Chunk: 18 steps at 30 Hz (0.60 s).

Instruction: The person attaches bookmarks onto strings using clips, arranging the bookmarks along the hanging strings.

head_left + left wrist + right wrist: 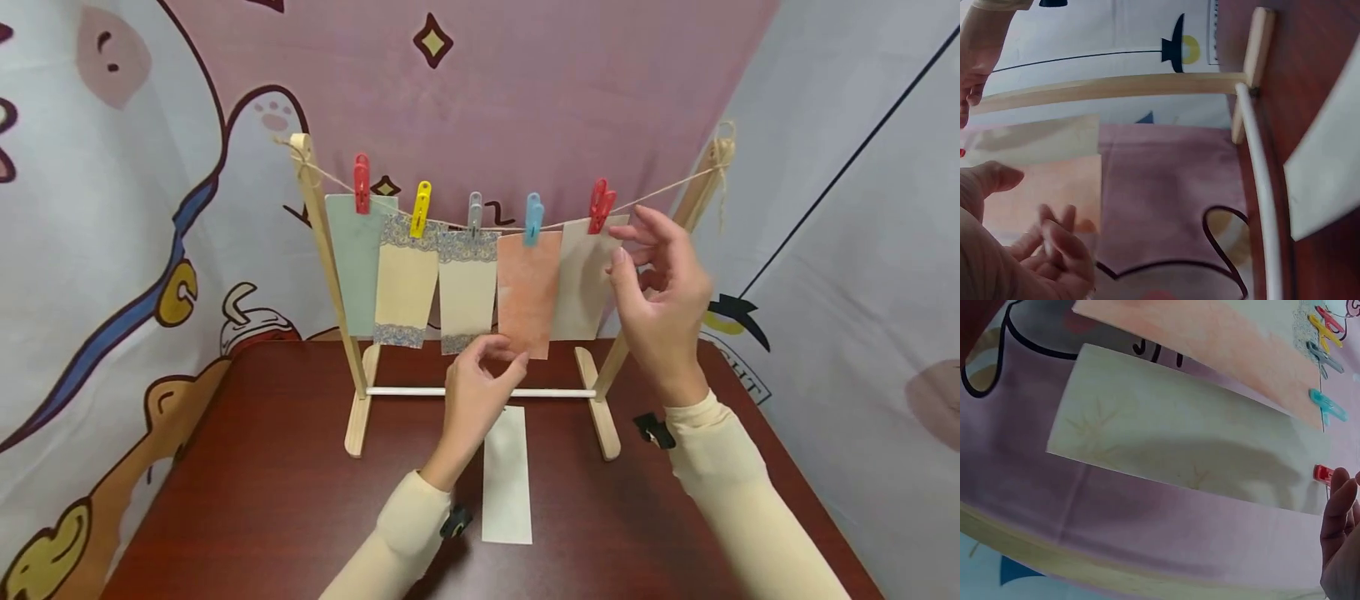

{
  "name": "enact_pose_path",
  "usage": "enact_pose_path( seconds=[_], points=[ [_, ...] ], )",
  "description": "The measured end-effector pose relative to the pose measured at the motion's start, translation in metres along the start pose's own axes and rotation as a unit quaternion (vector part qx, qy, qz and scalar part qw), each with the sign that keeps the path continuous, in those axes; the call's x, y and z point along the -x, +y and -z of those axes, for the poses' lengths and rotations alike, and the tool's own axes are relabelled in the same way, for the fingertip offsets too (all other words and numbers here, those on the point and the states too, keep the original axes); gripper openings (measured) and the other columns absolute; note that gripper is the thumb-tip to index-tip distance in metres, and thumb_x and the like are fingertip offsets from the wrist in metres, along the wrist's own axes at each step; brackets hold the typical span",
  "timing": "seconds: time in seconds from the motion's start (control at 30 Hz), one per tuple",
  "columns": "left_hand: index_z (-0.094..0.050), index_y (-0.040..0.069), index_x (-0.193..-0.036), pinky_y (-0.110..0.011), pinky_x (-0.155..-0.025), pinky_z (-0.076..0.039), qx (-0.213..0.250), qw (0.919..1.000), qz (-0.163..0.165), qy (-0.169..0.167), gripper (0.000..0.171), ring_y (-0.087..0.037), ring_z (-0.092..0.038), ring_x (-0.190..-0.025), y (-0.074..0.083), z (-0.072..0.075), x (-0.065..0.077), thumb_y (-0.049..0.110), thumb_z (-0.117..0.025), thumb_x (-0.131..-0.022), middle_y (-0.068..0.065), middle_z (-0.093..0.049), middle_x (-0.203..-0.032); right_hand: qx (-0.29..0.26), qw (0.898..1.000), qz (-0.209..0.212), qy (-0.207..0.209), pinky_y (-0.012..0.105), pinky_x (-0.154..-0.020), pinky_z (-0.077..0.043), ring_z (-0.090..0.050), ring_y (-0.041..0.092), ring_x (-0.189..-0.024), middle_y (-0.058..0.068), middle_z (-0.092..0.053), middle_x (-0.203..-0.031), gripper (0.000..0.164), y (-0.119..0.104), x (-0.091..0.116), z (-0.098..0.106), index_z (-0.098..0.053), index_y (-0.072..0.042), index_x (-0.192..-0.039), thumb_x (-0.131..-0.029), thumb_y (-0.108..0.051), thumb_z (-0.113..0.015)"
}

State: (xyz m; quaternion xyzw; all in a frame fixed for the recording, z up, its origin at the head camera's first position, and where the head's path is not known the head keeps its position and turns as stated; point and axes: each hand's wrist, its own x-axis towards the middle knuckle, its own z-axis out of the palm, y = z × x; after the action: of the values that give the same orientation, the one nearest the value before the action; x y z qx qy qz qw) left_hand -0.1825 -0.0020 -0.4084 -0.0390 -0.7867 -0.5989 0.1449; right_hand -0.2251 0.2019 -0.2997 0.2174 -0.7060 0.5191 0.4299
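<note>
Several paper cards hang by clothespins from a twine line on a wooden stand. My right hand (663, 300) is raised at the off-white card (581, 283), its bent fingers near the red clothespin (600, 206) and nothing seen between them. That card shows a faint plant print in the right wrist view. In front of the lower edge of the peach card (529, 292), my left hand (480, 387) has loosely bent fingers and holds nothing. A blue clothespin (533, 218) holds the peach card. Below the left hand, a white card (506, 483) lies on the table.
Left along the twine hang a pale green card (356, 275) and two lace-bordered cards, the nearer beige one (407, 287) under a yellow clothespin (421, 208). A white crossbar (405, 392) joins the stand's wooden feet (597, 408). Printed cloth surrounds the dark red table (262, 500).
</note>
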Motion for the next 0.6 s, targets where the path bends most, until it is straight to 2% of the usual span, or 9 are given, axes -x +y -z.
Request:
enact_pose_path(
  seconds=[0.17,0.37,0.47,0.6],
  points=[
    [-0.075,0.012,-0.119,-0.035,-0.069,-0.051,-0.056,0.9975,0.043,-0.001,0.040,-0.011,-0.062,-0.070,-0.015,0.017,0.014,0.036,-0.088,-0.090,0.002,-0.075,-0.105,0.004,1.000,-0.026,-0.005,0.021,-0.066,-0.046,-0.067,0.014,-0.089,0.012,-0.077,-0.121,0.045,0.002,0.015,0.006,-0.064,0.003,-0.143,-0.099,0.003,-0.069],
    [-0.073,0.013,-0.127,-0.045,-0.085,-0.051,-0.088,0.9939,0.065,-0.013,0.051,-0.025,-0.065,-0.099,-0.036,0.027,0.027,0.044,-0.088,-0.089,-0.002,-0.072,-0.118,0.014,0.999,-0.032,-0.018,0.023,-0.074,-0.049,-0.065,0.015,-0.096,0.018,-0.075,-0.123,0.043,-0.008,0.029,0.012,-0.063,0.008,-0.142,-0.099,0.006,-0.067],
    [-0.071,0.012,-0.134,-0.052,-0.094,-0.051,-0.089,0.9926,0.072,-0.040,0.058,-0.031,-0.062,-0.118,-0.042,0.031,0.033,0.045,-0.087,-0.089,-0.005,-0.071,-0.129,0.021,0.999,-0.026,-0.020,0.023,-0.075,-0.048,-0.065,0.014,-0.098,0.023,-0.074,-0.122,0.038,-0.026,0.030,0.012,-0.064,0.012,-0.137,-0.098,0.008,-0.066],
    [-0.058,0.003,-0.147,-0.057,-0.097,-0.052,-0.093,0.9876,0.091,-0.088,0.078,-0.039,-0.059,-0.124,-0.047,0.033,0.042,0.043,-0.089,-0.087,-0.015,-0.064,-0.138,0.035,0.999,-0.015,-0.014,0.023,-0.078,-0.048,-0.061,0.017,-0.105,0.033,-0.066,-0.125,0.033,-0.043,0.031,0.014,-0.066,0.017,-0.129,-0.096,0.011,-0.065]
  ],
)
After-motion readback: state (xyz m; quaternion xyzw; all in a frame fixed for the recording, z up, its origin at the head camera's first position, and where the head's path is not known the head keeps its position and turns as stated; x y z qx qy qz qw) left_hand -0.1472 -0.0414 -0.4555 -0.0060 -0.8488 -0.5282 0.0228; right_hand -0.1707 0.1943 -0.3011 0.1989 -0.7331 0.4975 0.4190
